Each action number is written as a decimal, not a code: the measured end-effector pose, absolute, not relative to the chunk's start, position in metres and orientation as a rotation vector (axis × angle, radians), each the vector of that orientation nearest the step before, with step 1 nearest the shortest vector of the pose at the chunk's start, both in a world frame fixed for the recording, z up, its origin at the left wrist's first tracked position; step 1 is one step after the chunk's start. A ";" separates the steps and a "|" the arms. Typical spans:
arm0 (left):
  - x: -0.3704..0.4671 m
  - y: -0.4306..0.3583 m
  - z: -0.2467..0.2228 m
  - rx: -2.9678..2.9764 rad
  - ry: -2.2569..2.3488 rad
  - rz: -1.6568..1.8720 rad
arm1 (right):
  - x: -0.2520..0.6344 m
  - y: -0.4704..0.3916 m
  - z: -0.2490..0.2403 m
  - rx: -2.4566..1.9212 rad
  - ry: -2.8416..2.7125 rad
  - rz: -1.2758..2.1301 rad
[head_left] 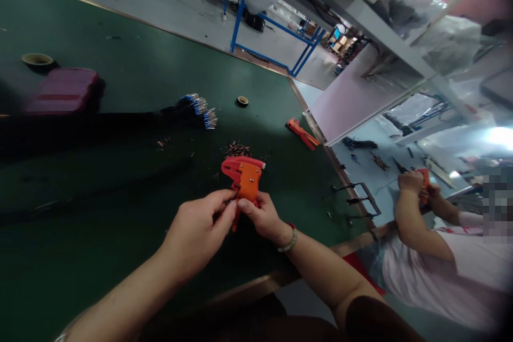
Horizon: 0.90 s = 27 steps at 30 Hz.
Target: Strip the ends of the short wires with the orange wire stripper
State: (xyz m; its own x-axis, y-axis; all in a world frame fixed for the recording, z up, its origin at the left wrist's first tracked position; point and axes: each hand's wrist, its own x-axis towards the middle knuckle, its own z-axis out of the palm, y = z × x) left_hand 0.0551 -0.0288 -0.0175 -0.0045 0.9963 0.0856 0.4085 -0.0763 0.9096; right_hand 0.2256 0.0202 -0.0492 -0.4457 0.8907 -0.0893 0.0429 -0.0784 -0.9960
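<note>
My right hand (265,217) is wrapped round the handles of a red and orange wire stripper (249,176), its red jaw end pointing left. Close against it, my left hand (197,228) has thumb and fingertips pinched on a thin dark wire (238,192), mostly hidden by the fingers. The wire's tip is at the underside of the stripper's head. Just beyond the tool lies a small heap of copper-coloured clippings (239,149). Left of that, a thick bundle of black cables (168,112) ends in blue and bare silvery tips.
On the green table (132,272) lie a second wire stripper (302,133), a small tape roll (242,101), a larger tape roll (37,60) and a pink case (62,90). A black metal bracket (363,199) is at the right edge. A co-worker (436,256) holds an orange tool at right.
</note>
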 end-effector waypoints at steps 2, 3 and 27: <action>0.055 -0.029 -0.018 1.564 1.486 1.057 | 0.225 0.019 -0.049 -1.039 -1.544 1.586; 0.055 -0.030 -0.018 1.560 1.483 1.055 | 0.225 0.019 -0.049 -1.048 -1.549 1.585; 0.025 -0.033 -0.022 2.064 1.905 1.295 | 0.259 0.046 -0.046 -0.787 -1.408 1.545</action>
